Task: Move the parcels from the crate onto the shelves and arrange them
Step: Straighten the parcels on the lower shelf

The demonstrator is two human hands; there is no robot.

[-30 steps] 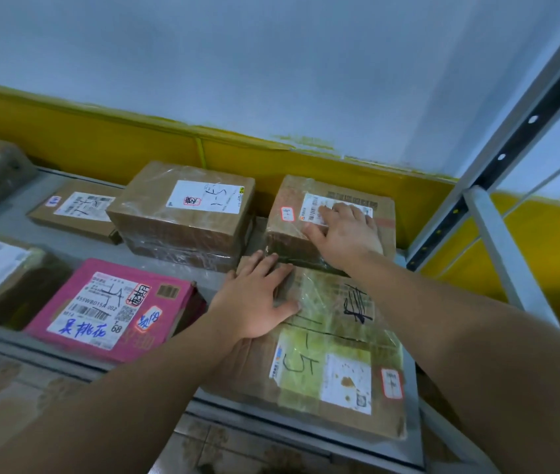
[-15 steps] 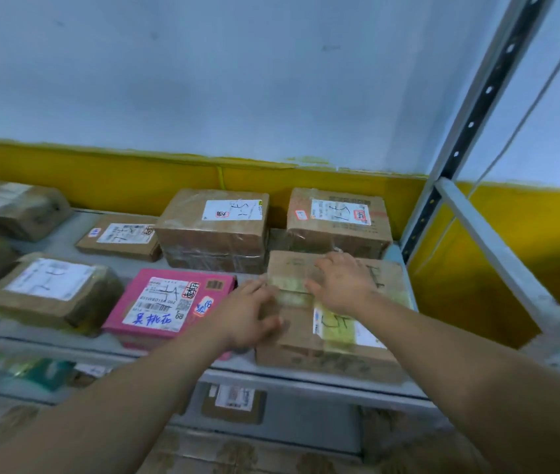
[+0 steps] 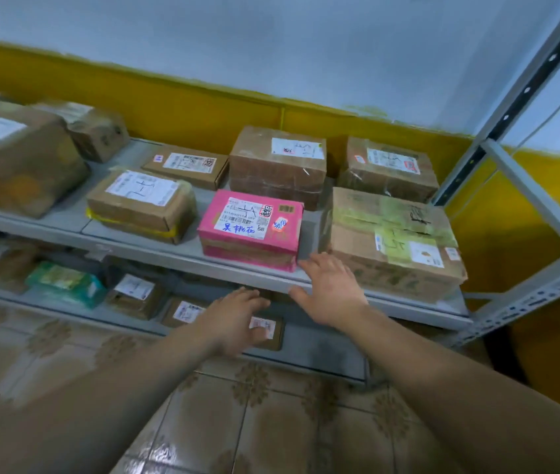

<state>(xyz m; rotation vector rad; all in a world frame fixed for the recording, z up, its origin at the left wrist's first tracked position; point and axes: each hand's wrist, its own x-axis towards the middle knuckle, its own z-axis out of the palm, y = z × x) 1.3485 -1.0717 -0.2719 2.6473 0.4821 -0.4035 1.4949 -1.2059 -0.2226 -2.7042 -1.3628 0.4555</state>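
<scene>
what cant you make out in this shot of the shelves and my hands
Head view only.
Crate: out of frame entirely.
Flat parcel on the lower shelf: partly covered by the left hand.
Right hand: cannot tell whether it touches the upper shelf.
Big box at far left: blurred, cut by the frame edge.
Green packet: shadowed and blurred.
Pink parcel: fine label print too small.

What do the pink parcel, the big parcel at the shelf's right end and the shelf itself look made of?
The pink parcel: seemingly printed cardboard, glossy where clear tape bands it. The big parcel: brown cardboard, matte, creased, with shiny yellowish tape. The shelf: probably painted metal, smooth pale grey, with a perforated upright.
</scene>
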